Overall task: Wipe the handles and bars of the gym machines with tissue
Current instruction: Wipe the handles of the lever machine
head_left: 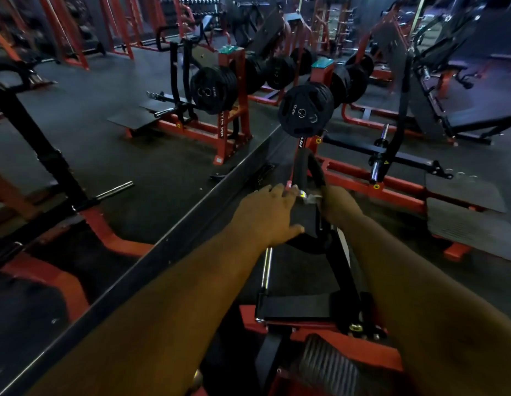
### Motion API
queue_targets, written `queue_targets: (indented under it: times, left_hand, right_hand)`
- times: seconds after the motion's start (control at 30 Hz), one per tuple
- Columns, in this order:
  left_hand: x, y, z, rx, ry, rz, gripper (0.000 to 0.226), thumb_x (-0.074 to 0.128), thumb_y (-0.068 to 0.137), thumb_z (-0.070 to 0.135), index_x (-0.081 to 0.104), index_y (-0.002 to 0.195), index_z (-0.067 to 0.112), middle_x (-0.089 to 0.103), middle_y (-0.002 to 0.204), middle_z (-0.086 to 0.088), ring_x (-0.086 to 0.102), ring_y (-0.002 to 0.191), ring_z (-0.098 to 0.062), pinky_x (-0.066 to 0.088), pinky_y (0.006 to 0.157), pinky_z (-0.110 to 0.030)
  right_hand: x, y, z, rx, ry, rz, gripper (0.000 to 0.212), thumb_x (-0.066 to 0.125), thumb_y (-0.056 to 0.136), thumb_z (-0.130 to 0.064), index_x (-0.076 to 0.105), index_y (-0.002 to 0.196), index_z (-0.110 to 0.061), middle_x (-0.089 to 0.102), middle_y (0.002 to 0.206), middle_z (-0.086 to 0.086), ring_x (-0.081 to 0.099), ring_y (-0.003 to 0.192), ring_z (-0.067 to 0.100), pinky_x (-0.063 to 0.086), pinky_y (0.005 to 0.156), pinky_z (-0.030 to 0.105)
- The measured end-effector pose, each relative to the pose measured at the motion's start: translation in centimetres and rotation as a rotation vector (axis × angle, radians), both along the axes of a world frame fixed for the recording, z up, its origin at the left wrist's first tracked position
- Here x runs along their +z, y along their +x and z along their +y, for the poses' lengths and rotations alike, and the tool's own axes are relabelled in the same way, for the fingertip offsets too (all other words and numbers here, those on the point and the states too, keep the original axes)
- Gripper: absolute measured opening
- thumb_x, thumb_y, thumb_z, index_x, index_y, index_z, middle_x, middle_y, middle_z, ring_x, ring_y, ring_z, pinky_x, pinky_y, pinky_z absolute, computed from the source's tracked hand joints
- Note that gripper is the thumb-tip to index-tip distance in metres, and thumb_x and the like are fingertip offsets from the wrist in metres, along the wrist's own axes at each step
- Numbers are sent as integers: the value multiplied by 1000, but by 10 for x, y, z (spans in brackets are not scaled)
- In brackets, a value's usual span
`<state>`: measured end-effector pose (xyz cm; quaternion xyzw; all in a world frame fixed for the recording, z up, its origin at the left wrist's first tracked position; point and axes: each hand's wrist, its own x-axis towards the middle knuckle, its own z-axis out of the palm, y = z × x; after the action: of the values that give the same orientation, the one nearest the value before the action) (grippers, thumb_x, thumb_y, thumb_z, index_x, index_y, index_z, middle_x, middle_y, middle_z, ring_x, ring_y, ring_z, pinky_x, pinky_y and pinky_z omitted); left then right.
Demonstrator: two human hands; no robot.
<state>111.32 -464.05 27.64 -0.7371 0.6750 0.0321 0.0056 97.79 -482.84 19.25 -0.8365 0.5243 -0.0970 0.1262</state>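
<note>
Both my arms reach forward over a red and black gym machine [320,335]. My left hand [267,215] rests on the machine's black pad, with straight fingers and the thumb spread. My right hand [338,205] grips the lower end of a black looped handle [307,170] that rises toward the weight plates. A small pale piece that looks like tissue [311,198] shows between the two hands, at the right hand's fingers. A chrome bar [267,267] runs beneath my left wrist.
A 15 kg black weight plate [304,112] hangs on the red post ahead. A mirror wall [105,124] to the left reflects the machines, its dark bottom edge running diagonally. Another red machine with a chrome bar end [375,170] stands on the right.
</note>
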Motion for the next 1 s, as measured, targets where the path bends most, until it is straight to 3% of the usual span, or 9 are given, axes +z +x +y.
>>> queue_targets:
  times: [0.1, 0.2, 0.3, 0.4, 0.47, 0.63, 0.77, 0.87, 1.0]
  left_hand:
    - [10, -1, 12, -31, 2, 39, 84, 54, 101, 54, 10, 165, 24, 5, 173, -7, 11, 158, -29, 24, 122, -51]
    - [18, 5, 31, -122, 68, -72, 66, 45, 108, 38, 15, 164, 20, 5, 173, -4, 8, 159, -25, 17, 125, -55]
    - [26, 22, 59, -167, 109, -87, 60, 41, 110, 26, 16, 164, 21, 6, 173, -1, 11, 158, -22, 17, 126, -55]
    - [31, 42, 88, -212, 64, -29, 57, 37, 111, 29, 17, 164, 24, 10, 173, -1, 14, 158, -22, 20, 125, -55]
    - [35, 53, 106, -217, 52, 25, 55, 36, 111, 31, 22, 163, 21, 16, 172, -4, 18, 157, -24, 22, 125, -50]
    - [31, 96, 159, -255, 37, 35, 60, 35, 111, 40, 18, 164, 18, 9, 173, -4, 16, 158, -24, 21, 126, -46]
    - [25, 132, 183, -351, 27, 90, 65, 39, 110, 44, 16, 165, 18, 9, 173, -5, 17, 157, -25, 23, 125, -49]
    - [12, 145, 189, -352, 43, 96, 68, 40, 109, 46, 15, 164, 16, 8, 173, -6, 18, 157, -26, 24, 125, -47]
    - [11, 158, 177, -427, 18, 91, 69, 41, 108, 48, 15, 164, 17, 8, 173, -7, 17, 157, -25, 25, 125, -49]
  right_hand:
    - [9, -1, 84, 96, 72, -491, 16, 53, 100, -1, 65, 108, -8, 63, 97, -1, 56, 90, 15, 45, 73, 17]
    - [-8, -2, 153, 116, 104, -737, 23, 48, 108, -12, 67, 117, -4, 69, 110, 4, 65, 97, 15, 53, 87, 27]
    - [-4, -7, 176, 35, 78, -652, 31, 44, 110, -28, 66, 127, -14, 69, 114, 3, 65, 100, 14, 44, 79, 11]
    - [21, 6, 189, 35, 31, -622, 29, 46, 109, -28, 68, 122, -15, 71, 118, 9, 66, 111, 24, 47, 91, 31]
    - [35, 18, 201, 90, -28, -631, 27, 47, 109, -22, 68, 124, -12, 70, 119, 10, 64, 111, 21, 46, 92, 31]
    - [41, 4, 225, -72, -71, -233, 30, 48, 105, -12, 66, 129, -12, 69, 115, 20, 65, 102, 34, 46, 80, 34]
    - [70, 14, 262, -185, -165, -379, 24, 50, 107, -32, 68, 99, -19, 70, 95, 10, 65, 88, 26, 52, 75, 36]
    - [74, 31, 285, -185, -199, -363, 19, 51, 106, -26, 67, 106, -18, 69, 96, 6, 66, 88, 24, 43, 67, 29]
    - [77, 44, 314, -259, -147, -446, 16, 51, 106, -23, 66, 111, -21, 64, 90, 0, 64, 83, 17, 54, 74, 36]
